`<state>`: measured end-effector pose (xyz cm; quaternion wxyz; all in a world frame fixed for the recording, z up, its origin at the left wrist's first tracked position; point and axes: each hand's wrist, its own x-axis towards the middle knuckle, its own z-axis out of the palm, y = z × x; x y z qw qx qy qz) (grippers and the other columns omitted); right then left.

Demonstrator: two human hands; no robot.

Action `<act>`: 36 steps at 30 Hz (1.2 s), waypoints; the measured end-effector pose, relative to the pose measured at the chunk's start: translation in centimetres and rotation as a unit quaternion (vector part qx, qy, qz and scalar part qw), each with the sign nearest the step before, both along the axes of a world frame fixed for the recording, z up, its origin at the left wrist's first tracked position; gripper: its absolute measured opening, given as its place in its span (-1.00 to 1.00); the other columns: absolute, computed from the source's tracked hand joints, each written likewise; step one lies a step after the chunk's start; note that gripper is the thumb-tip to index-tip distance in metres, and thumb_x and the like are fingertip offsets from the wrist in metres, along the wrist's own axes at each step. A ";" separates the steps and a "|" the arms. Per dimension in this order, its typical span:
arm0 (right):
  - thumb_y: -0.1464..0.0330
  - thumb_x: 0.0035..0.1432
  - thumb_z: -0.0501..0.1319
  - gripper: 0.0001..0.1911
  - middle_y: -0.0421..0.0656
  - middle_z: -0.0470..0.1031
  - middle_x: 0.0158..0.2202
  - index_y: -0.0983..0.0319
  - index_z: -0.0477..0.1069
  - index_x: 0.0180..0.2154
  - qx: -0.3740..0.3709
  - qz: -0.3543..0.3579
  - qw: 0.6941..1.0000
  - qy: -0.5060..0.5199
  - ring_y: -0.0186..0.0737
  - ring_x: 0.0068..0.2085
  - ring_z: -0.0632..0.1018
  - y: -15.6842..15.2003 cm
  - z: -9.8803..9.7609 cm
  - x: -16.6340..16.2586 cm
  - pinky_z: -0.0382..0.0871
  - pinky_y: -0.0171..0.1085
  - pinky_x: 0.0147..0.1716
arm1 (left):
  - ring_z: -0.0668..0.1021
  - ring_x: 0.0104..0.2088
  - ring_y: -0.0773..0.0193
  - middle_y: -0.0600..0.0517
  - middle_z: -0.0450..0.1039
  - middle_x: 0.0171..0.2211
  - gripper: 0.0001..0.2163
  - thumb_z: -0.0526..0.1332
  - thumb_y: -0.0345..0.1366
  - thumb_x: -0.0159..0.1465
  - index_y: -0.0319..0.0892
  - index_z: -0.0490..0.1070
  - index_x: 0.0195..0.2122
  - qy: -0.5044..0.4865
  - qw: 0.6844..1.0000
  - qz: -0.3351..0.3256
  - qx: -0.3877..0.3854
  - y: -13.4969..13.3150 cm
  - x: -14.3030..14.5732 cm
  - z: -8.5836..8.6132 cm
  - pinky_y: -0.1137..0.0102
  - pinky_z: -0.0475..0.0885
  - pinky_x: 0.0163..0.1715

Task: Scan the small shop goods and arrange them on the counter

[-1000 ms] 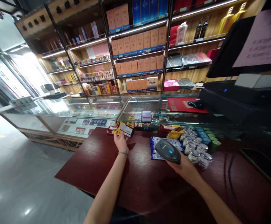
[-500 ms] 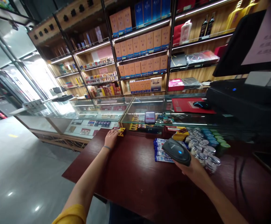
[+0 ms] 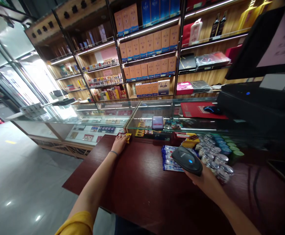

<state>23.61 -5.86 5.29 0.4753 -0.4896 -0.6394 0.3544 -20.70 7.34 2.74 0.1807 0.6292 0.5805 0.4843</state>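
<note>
My left hand (image 3: 120, 143) reaches to the far left edge of the dark red wooden counter (image 3: 137, 182). Its fingers are closed over a small yellow packet (image 3: 128, 138), which shows beyond them; the hand covers the rest. In my right hand (image 3: 206, 179) is a black barcode scanner (image 3: 187, 160) with a lit blue light, its body tilted over the counter. Under and beside the scanner lie blue-and-white wrapped packets (image 3: 170, 160). Just behind them sits a stack of yellow packs (image 3: 190, 141).
Clear jars with silver lids (image 3: 221, 159) stand right of the scanner, beside green-lidded containers (image 3: 236, 155). A glass display case (image 3: 142, 112) borders the counter's far side. A monitor (image 3: 257, 45) overhangs the right, and a mouse (image 3: 212, 110) rests on a red mat (image 3: 191, 110).
My left hand has shifted very slightly right at the yellow packet. The scanner in my right hand sits a touch lower and further right; otherwise the scene looks the same.
</note>
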 end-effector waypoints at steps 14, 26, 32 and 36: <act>0.13 0.15 0.31 -0.51 -0.12 0.65 -0.29 0.15 0.43 0.09 -0.008 -0.005 1.000 0.016 0.08 -0.14 0.65 0.3 0.1 0.5 0.56 -0.14 -0.32 | 0.38 0.29 -0.17 -0.15 0.49 0.17 -0.66 0.40 -0.27 0.12 0.04 0.57 -0.05 0.221 0.975 0.008 0.025 -0.2 -0.1 -0.1 -0.12 0.10 0.36; 0.06 0.10 0.36 -0.66 -0.27 0.39 -0.66 0.17 0.46 -0.29 -0.009 -0.102 0.991 0.084 -0.24 -0.63 0.39 -0.1 4.0 4.0 0.36 -0.24 -0.59 | 0.41 0.26 -0.21 -0.15 0.48 0.15 -0.59 0.45 -0.18 0.16 0.04 0.56 0.06 0.085 0.985 -0.074 0.134 -1.8 13.9 2.7 -0.02 0.15 0.38; 0.01 0.05 0.41 -0.60 -0.31 0.34 -0.68 0.17 0.41 -0.31 0.002 -0.153 0.977 0.149 -0.30 -0.66 0.33 0.1 4.6 6.1 0.28 -0.29 -0.63 | 0.42 0.28 -0.09 -0.13 0.41 0.24 -0.60 0.32 -0.28 0.29 -0.03 0.46 0.17 0.222 0.954 -0.132 0.155 -1.8 24.5 3.5 -0.01 0.29 0.33; 0.00 0.06 0.40 -0.58 -0.28 0.41 -0.61 0.18 0.42 -0.27 0.029 -0.173 0.973 0.151 -0.31 -0.66 0.35 0.7 3.9 7.3 0.28 -0.29 -0.64 | 0.32 0.36 -0.10 -0.19 0.27 0.36 -0.50 0.27 -0.35 0.31 -0.09 0.34 0.30 0.354 0.907 -0.156 0.168 -0.8 29.5 2.8 0.03 0.27 0.35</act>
